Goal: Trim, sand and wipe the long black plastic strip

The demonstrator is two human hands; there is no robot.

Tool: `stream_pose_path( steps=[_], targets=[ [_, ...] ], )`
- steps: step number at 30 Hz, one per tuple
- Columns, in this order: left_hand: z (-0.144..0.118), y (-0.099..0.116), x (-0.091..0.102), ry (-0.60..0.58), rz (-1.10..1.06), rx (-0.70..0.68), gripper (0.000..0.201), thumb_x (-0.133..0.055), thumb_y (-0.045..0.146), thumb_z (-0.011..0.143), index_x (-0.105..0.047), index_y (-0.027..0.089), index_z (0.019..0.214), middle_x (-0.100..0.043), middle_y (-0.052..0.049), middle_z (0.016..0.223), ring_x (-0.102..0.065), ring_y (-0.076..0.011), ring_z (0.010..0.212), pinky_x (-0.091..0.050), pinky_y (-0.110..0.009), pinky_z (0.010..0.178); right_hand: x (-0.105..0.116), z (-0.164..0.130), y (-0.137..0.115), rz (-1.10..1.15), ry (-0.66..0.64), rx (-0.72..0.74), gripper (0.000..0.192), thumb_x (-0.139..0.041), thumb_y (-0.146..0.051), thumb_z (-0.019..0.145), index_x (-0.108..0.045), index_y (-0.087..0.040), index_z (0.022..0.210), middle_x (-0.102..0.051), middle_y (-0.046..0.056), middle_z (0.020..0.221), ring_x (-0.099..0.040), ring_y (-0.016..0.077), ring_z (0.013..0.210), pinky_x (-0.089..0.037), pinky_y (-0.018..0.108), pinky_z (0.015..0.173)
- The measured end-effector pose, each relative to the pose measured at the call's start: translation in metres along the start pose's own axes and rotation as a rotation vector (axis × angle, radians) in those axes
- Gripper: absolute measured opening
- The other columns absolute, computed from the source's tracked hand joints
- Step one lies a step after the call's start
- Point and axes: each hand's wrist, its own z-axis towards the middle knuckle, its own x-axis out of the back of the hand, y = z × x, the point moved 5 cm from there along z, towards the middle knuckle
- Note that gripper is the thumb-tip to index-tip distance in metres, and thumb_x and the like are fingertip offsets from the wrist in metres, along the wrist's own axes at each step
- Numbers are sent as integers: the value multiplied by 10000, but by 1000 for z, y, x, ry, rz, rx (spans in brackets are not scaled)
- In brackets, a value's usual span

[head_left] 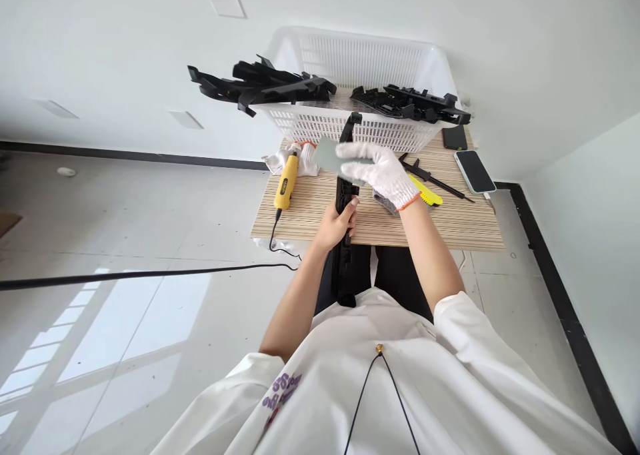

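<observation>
A long black plastic part (346, 142) lies lengthwise from my lap across the wooden table (450, 225) toward the basket. My bare left hand (336, 225) grips it near the table's front edge. My right hand (381, 170), in a white knit glove, presses a grey-green sheet (327, 154) against the part's upper half.
A white plastic basket (360, 62) at the table's back carries black parts (260, 85) on its left rim and more black parts (415, 103) on its right. A yellow corded tool (286, 183) lies left, a white glove (277, 160) beside it. A yellow cutter (427, 194), phone (474, 172) lie right.
</observation>
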Motion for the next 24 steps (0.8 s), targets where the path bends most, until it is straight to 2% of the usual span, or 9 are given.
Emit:
stream_pose_path(
  steps=[5,8,11,14,17,19,21,23,24],
  targets=[
    [0,3,-1,-12,-6,1,383,-702,532,849,-493,211,862,-420,83,575,-348,-58,445,-373,-184,369,-6,2,-1,-33,-68,-5,376,-811,-290,712,-753,-183,1068,-721,61,1236,-649,241,1170,-533,447,1054],
    [-2,5,-3,-29,-11,14,373,-710,520,845,-510,208,889,-418,84,576,-356,-60,450,-382,-187,379,-5,2,-3,-27,-55,4,372,-794,-287,724,-751,-190,1080,-711,57,1265,-647,236,1172,-534,447,1052],
    [-3,5,-3,-31,-3,3,374,-702,518,854,-498,205,855,-429,77,579,-363,-61,449,-394,-193,387,-8,0,-3,-76,-138,-30,359,-810,-270,704,-761,-197,1053,-730,50,1221,-650,238,1169,-530,443,1059],
    [0,1,-2,-54,58,-20,378,-678,535,871,-540,193,948,-460,68,593,-417,-75,450,-461,-221,432,-3,3,-3,-75,-60,-12,357,-797,-283,730,-753,-207,1077,-715,50,1254,-634,237,1198,-523,436,1068],
    [5,0,4,-38,202,-47,400,-637,538,902,-561,177,1056,-569,13,693,-583,-127,575,-564,-277,591,3,6,4,-77,18,-14,364,-794,-269,730,-743,-198,1083,-699,57,1281,-617,239,1226,-511,434,1081],
    [1,12,11,23,371,-92,397,-635,499,916,-560,174,1132,-660,-65,911,-678,-186,816,-590,-330,776,3,8,9,-86,25,-28,356,-800,-251,722,-742,-193,1069,-700,57,1272,-615,240,1228,-504,435,1089],
    [-16,38,14,120,545,-160,442,-659,444,907,-539,181,1242,-638,-126,1191,-648,-249,1099,-554,-400,952,3,8,13,-88,34,-41,339,-798,-242,732,-739,-196,1063,-699,50,1269,-614,240,1232,-507,432,1088],
    [-53,74,9,186,622,-243,467,-668,409,893,-545,202,1293,-586,-127,1304,-547,-293,1282,-515,-468,1043,3,7,15,-90,49,-48,319,-792,-241,752,-736,-204,1065,-695,37,1273,-611,236,1243,-513,419,1085],
    [-77,92,1,160,604,-276,421,-673,390,884,-583,224,1260,-601,-110,1273,-526,-303,1311,-517,-487,1053,2,7,15,-93,50,-45,314,-792,-245,761,-735,-204,1068,-696,33,1271,-611,230,1245,-511,409,1089]
  ],
)
